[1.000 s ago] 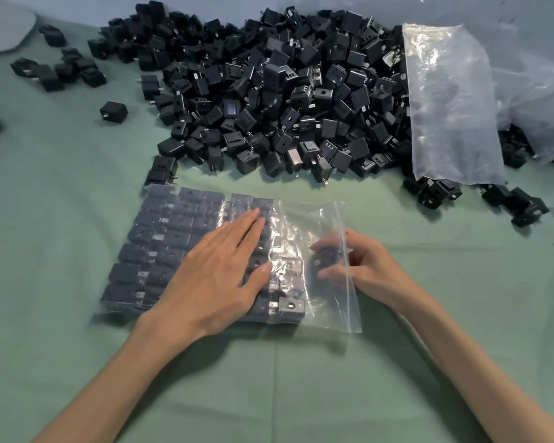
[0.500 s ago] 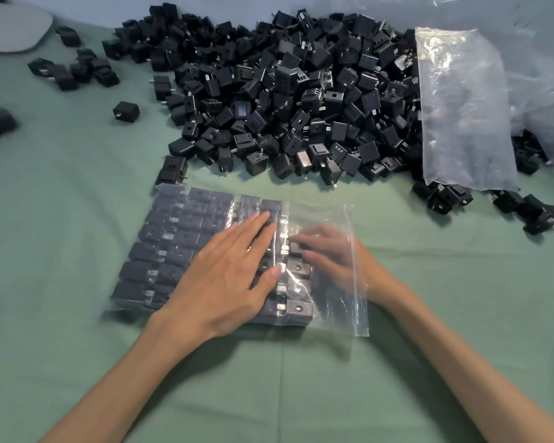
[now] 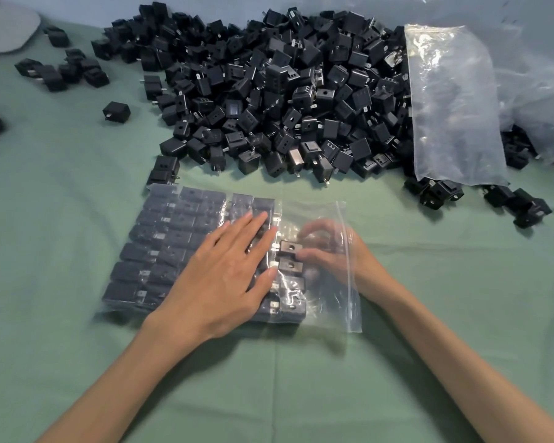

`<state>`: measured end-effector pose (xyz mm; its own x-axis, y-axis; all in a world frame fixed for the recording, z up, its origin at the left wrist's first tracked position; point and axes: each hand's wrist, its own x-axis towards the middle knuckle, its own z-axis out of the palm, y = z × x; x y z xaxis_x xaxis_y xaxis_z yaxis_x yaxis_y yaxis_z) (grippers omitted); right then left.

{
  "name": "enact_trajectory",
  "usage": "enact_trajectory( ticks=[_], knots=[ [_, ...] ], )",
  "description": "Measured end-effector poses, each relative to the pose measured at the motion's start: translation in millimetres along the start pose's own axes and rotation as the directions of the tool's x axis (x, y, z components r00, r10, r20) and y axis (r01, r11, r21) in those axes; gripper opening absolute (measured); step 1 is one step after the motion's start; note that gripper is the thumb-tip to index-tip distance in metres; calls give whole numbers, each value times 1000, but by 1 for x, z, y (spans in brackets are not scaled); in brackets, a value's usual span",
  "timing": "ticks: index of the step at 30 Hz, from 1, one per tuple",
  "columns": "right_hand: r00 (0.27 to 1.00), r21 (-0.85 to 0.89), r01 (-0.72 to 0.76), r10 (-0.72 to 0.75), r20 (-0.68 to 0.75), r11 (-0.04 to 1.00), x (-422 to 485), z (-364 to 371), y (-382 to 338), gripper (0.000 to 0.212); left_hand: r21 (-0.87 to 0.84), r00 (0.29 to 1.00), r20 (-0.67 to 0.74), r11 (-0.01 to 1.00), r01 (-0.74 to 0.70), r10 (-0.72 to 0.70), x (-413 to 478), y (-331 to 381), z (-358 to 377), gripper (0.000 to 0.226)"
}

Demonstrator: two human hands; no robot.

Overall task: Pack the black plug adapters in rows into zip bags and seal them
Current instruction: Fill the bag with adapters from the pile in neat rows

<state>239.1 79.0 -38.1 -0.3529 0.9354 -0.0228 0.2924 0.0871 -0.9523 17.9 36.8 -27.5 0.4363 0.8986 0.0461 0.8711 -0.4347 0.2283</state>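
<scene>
At mid-frame our left hand (image 3: 224, 276) lies flat, fingers straight, on the clear plastic zip bag (image 3: 346, 302) of rowed black plug adapters (image 3: 160, 238). Our right hand (image 3: 333, 251) is inside the bag, bent fingers touching one adapter (image 3: 290, 247); we cannot tell whether they grip it.

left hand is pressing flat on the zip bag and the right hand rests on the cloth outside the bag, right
Not quite: the right hand reaches inside the zip bag through its open end, by the last row of adapters, seen through the plastic in the head view. The left hand does lie flat on the bag.
</scene>
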Motion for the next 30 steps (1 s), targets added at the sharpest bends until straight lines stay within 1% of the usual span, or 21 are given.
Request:
enact_trajectory(
  ticks=[1,4,7,9,11,13,17,20,23,27,30],
  knots=[
    [1000,-2,0,0,5,1000,-3,-2,0,19,3,1000,5,1000,-9,9,0,0,0,68],
    [994,-55,44,-38,101,998,-10,-8,-4,33,37,999,26,998,-41,40,1,-1,1,69],
    [981,-14,52,-49,190,999,-13,-6,-4,52,81,996,62,995,-65,60,1,-4,2,75],
    [979,-17,74,-69,190,997,-14,-2,-3,56,89,993,81,992,-88,80,1,-6,2,79],
    [986,-82,98,-85,146,992,-12,2,-4,63,104,990,94,988,-112,103,1,-8,2,82],
    [995,-125,62,-50,90,990,-10,4,-5,62,115,987,106,985,-131,119,0,-8,1,84],
    [1000,-131,-23,26,17,991,-7,5,-9,46,125,987,105,983,-133,120,0,-8,2,87],
    [996,-98,-45,52,70,994,-12,0,-11,46,123,988,100,984,-130,118,0,-8,2,86],
    [991,-147,-56,73,113,988,-14,-7,-13,47,115,989,88,985,-126,116,0,-8,2,85],
    [986,-194,21,11,165,981,-13,-8,-15,50,98,989,86,986,-133,124,0,-7,2,85],
    [974,-276,85,-21,226,957,-18,-1,-9,46,78,988,82,988,-135,129,0,-5,2,87]
  ],
)
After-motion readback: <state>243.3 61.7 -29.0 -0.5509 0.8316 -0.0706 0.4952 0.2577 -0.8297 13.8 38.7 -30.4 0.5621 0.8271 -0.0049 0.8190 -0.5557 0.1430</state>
